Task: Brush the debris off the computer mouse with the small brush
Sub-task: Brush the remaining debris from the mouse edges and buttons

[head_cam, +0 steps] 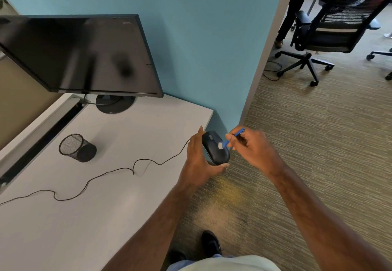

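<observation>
Mouse [216, 150] gripped by left hand [198, 160] off desk [118, 164] edge so debris drops on floor; brush [230, 139] pinched by right hand [252, 148], bristles on shell.

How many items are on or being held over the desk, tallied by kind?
Computer mouse: 1, held in the left hand
Small brush: 1, held in the right hand
Monitor: 1
Mesh pen cup: 1, lying on its side
Total: 4
</observation>
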